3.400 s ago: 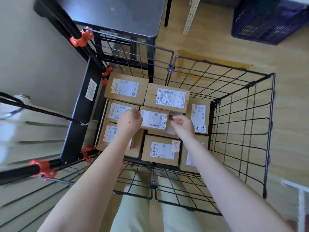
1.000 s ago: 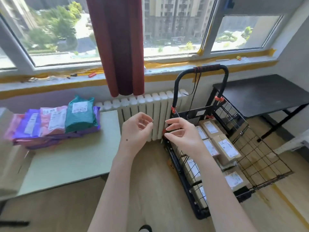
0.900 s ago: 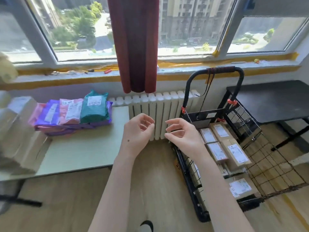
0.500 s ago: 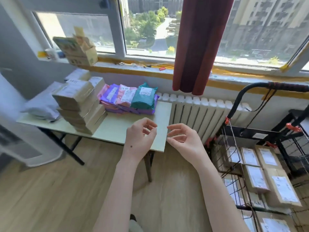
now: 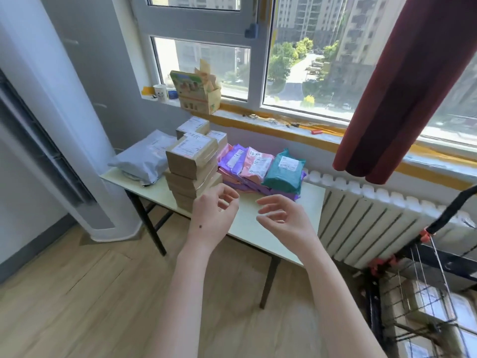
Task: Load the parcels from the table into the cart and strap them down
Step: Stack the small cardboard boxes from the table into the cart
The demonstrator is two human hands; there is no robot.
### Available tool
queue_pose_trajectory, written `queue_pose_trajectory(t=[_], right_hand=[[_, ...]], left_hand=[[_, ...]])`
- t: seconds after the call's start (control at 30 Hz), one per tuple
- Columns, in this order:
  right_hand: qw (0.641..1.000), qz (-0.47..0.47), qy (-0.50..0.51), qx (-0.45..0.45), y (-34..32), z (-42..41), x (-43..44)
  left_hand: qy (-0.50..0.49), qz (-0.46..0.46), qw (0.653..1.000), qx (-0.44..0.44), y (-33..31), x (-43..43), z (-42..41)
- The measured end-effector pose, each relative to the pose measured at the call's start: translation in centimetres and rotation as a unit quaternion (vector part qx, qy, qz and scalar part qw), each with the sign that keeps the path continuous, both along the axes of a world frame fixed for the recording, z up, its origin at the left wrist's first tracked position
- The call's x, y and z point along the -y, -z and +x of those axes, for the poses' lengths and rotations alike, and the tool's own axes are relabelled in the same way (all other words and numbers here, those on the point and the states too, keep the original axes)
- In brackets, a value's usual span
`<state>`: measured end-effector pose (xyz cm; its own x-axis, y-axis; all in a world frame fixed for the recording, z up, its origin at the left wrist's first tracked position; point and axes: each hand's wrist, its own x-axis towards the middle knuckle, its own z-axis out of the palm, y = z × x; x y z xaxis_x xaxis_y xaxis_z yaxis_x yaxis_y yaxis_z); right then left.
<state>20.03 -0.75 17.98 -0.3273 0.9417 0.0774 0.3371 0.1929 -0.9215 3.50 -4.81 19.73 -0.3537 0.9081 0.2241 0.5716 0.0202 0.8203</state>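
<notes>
Since a moment ago the view has turned away from the cart, and the table fills the middle. Both hands were in the air then too, and they hold nothing now.

Brown boxes point(image 5: 192, 164) sit in a tall stack on the table point(image 5: 309, 202), near its front edge. Just beside the stack, on the right, lies a pile of soft bags point(image 5: 247, 164) in pink and purple, with a green bag point(image 5: 284, 169) on top at the right end. On the left of the stack lies a big grey bag point(image 5: 144, 161).

The cart point(image 5: 374, 306) is at the bottom right, on the floor next to the table. It is blurry there, but what is inside looks like more brown boxes point(image 5: 423, 303). Its black handle point(image 5: 454, 205) goes up past the right edge.

The left hand point(image 5: 214, 215) is in the air in front of the stack, with its fingers loosely bent and nothing in them. The right hand point(image 5: 284, 215) is near it, with fingers spread and loose, and it is empty too. The hands do not touch each other.

Behind the table is a white radiator point(image 5: 374, 223). Above it hangs a dark red curtain point(image 5: 402, 86) in front of the window point(image 5: 296, 47). A torn carton point(image 5: 196, 91) and a white cup point(image 5: 160, 93) stand on the sill. A tall white unit point(image 5: 51, 125) stands at the left on the wood floor point(image 5: 77, 293).
</notes>
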Motion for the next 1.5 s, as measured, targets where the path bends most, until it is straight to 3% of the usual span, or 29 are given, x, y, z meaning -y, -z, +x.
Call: queue_pose_trajectory(t=[0.33, 0.6, 0.9, 1.2, 1.33, 1.5], right_hand=[[1.0, 0.022, -0.01, 0.015, -0.6, -12.5, -3.8], [0.999, -0.005, 0.002, 0.039, 1.2, -17.5, -5.5], [0.999, -0.04, -0.01, 0.035, 2.7, -20.9, -10.1], [0.994, -0.079, 0.078, 0.024, 3.8, -23.0, -17.2], [0.989, -0.106, 0.093, 0.038, 4.8, -23.3, -19.9], [0.98, -0.171, 0.095, 0.019, 6.5, -24.1, -21.1]], left_hand=[[0.004, 0.022, 1.0, 0.01, -0.4, -3.4, -12.1], [-0.024, 0.002, 0.998, 0.05, 2.6, -4.1, -17.4], [-0.054, -0.039, 0.995, 0.071, 4.8, -8.0, -20.4], [-0.125, -0.015, 0.991, 0.038, 5.1, -15.6, -21.9], [-0.121, -0.049, 0.991, 0.032, 5.9, -18.1, -22.4], [-0.114, -0.084, 0.985, 0.095, 7.0, -20.0, -23.1]])
